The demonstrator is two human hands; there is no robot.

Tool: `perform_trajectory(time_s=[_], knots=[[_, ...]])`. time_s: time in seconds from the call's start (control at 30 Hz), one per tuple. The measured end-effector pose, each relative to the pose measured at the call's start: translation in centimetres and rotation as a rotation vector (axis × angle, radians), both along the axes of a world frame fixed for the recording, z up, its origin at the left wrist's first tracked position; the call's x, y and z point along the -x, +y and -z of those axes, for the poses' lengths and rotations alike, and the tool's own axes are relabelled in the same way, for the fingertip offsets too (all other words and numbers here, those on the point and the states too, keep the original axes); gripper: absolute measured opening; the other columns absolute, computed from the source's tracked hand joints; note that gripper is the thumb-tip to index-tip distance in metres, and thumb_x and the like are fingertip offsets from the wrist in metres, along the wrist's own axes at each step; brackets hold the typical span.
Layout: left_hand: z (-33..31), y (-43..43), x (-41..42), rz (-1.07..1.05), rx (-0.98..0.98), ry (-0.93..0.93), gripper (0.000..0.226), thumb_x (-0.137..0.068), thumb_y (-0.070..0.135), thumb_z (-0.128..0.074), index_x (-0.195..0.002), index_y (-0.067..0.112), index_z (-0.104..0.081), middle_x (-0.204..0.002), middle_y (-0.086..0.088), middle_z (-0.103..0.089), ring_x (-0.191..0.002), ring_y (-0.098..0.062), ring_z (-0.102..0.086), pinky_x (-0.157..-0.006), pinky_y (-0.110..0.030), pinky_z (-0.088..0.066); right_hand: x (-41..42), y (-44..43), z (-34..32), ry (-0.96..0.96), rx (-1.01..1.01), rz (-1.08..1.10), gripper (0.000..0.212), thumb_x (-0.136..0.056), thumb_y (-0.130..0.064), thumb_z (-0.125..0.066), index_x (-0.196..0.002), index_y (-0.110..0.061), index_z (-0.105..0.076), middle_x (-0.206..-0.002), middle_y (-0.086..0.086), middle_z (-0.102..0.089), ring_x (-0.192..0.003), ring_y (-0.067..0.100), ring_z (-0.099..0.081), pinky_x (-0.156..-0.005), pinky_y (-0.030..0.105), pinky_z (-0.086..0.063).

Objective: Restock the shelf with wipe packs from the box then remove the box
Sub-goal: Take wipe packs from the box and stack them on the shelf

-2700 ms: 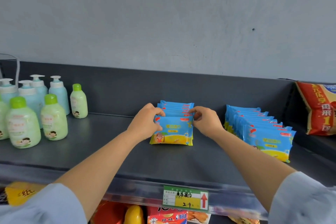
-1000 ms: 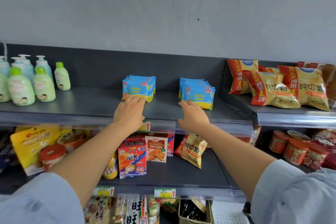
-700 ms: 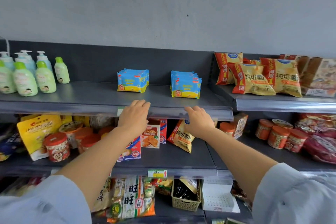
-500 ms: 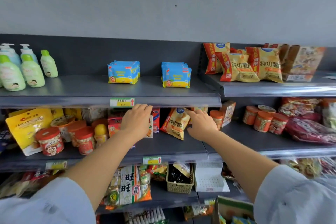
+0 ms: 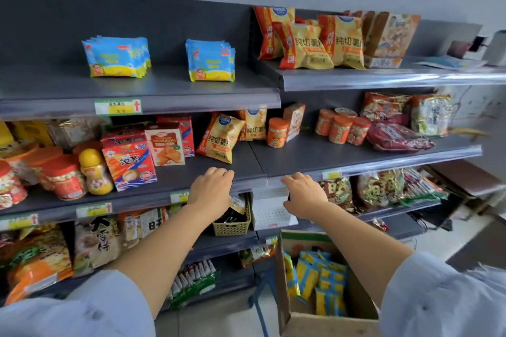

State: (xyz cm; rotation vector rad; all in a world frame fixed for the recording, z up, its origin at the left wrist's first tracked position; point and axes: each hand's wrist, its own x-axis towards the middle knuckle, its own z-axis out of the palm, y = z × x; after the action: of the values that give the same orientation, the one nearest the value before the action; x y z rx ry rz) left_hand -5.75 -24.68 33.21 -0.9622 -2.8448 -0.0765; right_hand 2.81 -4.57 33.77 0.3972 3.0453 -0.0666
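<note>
Your left hand (image 5: 210,189) and right hand (image 5: 304,194) are loose and empty. The packs (image 5: 320,282) below your right look light, squishy, slick, so pinch the flat faces.

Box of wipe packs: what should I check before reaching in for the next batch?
1. Top of the box open and unobstructed: ok.
2. Some wipe packs left inside: ok, several visible.
3. The left hand and right hand free: ok, both hold nothing.
4. Room on the top shelf: ok, bare space in front of both shelved rows.
5. Box steady on its support: cannot tell, underside hidden.
</note>
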Motion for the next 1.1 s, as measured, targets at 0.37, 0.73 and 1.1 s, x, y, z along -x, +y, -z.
perform_trajectory(time_s=[0.37,0.73,1.1], knots=[[8.6,12.6,-3.4,0.066,0.049,-0.167,0.041,-0.091,0.014,-0.059,-0.130,0.016,-0.047,-0.133,0.000,-0.050,-0.127,-0.021,-0.041,-0.095,-0.035,-0.045,-3.3,10.2,8.0,-0.196,0.048,0.014,0.049,-0.089,-0.020,-0.057,-0.136,-0.017,-0.043,-0.134,0.010,-0.043,-0.128,0.031,-0.038,-0.100,0.043,-0.042],[20.9,22.8,-6.9,0.086,0.109,-0.384,0.042,-0.090,0.015,-0.060,-0.131,0.017,-0.049,-0.134,0.001,-0.051,-0.129,-0.021,-0.040,-0.099,-0.037,-0.044,-5.6,18.4,19.9,-0.407,0.184,0.034,0.050,-0.091,-0.031,-0.058,-0.138,-0.019,-0.046,-0.137,0.010,-0.044,-0.130,0.029,-0.039,-0.103,0.041,-0.042],[36.2,28.0,-8.4,0.184,0.208,-0.604,0.029,-0.087,0.003,-0.057,-0.114,0.013,-0.056,-0.118,-0.005,-0.057,-0.117,-0.026,-0.049,-0.090,-0.039,-0.047,-8.1,20.4,34.8,-0.601,0.313,0.170,0.038,-0.094,-0.030,-0.050,-0.131,-0.020,-0.052,-0.133,0.008,-0.054,-0.124,0.029,-0.049,-0.096,0.037,-0.047]])
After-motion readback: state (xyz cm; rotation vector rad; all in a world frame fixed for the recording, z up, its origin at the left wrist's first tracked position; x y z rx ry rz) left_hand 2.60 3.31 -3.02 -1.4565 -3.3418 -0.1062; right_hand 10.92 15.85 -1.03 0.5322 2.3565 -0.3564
